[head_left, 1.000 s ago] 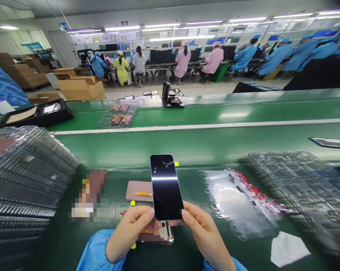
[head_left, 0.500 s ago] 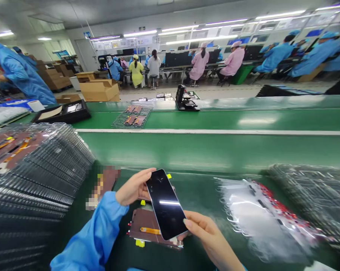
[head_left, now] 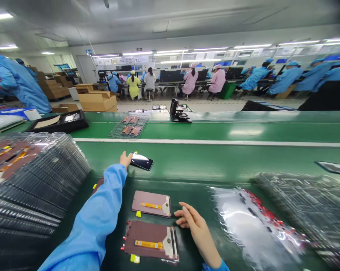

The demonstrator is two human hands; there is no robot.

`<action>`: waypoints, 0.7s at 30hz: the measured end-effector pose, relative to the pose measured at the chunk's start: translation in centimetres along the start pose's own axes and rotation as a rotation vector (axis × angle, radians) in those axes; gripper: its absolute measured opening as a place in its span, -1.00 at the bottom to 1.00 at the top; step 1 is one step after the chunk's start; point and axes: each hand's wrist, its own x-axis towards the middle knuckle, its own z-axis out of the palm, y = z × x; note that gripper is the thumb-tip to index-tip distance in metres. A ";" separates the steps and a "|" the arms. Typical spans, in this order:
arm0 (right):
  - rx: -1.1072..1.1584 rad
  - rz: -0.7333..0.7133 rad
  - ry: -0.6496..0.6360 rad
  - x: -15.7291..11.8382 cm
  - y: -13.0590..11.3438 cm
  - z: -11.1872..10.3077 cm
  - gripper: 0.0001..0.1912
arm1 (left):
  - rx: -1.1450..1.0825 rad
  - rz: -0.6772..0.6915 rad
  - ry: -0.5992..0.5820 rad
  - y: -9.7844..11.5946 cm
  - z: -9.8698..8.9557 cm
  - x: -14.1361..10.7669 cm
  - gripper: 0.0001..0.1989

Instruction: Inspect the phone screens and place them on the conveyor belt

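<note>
My left hand [head_left: 126,160] is stretched far forward over the green belt, its fingers closed on the left end of a glossy black phone screen [head_left: 142,161]. The screen lies low over the belt, dark face up; whether it touches the belt I cannot tell. Fingers apart and holding nothing, my right hand [head_left: 195,225] hovers over the bench. Just left of it is a brown-backed screen panel [head_left: 151,203] with an orange flex cable and a yellow tab. Nearer to me lies a stack of similar brown panels [head_left: 147,237], with red tabs at its left edge.
A tall stack of clear plastic trays [head_left: 65,165] stands on the left. To the right lie clear films with red tabs [head_left: 243,218] and more clear trays [head_left: 296,203]. Another dark-edged panel [head_left: 333,167] rests on the belt [head_left: 204,162]. Across it stands a black fixture [head_left: 179,112].
My left hand has carried the phone screen forward and left, to the belt. My right hand has let go of it and opened. The view has tilted up a little.
</note>
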 end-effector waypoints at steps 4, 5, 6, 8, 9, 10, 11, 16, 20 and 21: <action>-0.028 -0.025 0.000 -0.3 -0.1 -0.1 -0.36 | 0.282 0.064 0.046 -0.6 -5.0 -2.3 -0.64; -0.041 -0.035 -0.008 -0.5 0.0 -0.1 -0.37 | 0.349 0.065 0.042 -1.0 -6.7 -3.5 -0.62; -0.055 -0.047 -0.018 -0.6 0.0 0.0 -0.39 | 0.416 0.058 0.048 -1.5 -8.5 -4.8 -0.59; -0.077 -0.064 -0.049 -0.9 0.2 0.2 -0.42 | 0.548 0.011 0.087 -2.7 -11.7 -7.8 -0.51; -0.085 -0.070 -0.069 -1.1 0.3 0.2 -0.44 | 0.607 -0.025 0.116 -3.5 -13.0 -9.2 -0.46; -0.094 -0.073 -0.091 -1.2 0.5 0.3 -0.46 | 0.654 -0.067 0.134 -4.4 -14.1 -10.5 -0.43; -0.105 -0.074 -0.113 -1.3 0.5 0.3 -0.47 | 0.685 -0.109 0.132 -5.4 -14.9 -11.7 -0.43; -0.157 -0.066 -0.191 -1.4 0.8 0.2 -0.48 | 0.695 -0.199 0.101 -8.5 -16.3 -14.2 -0.56; -0.164 -0.072 -0.188 -1.4 0.5 0.1 -0.48 | 0.650 -0.168 0.197 -6.6 -16.3 -15.3 -0.59; -0.165 -0.077 -0.182 -1.5 0.3 0.2 -0.48 | 0.621 -0.159 0.190 -5.6 -15.9 -15.7 -0.59</action>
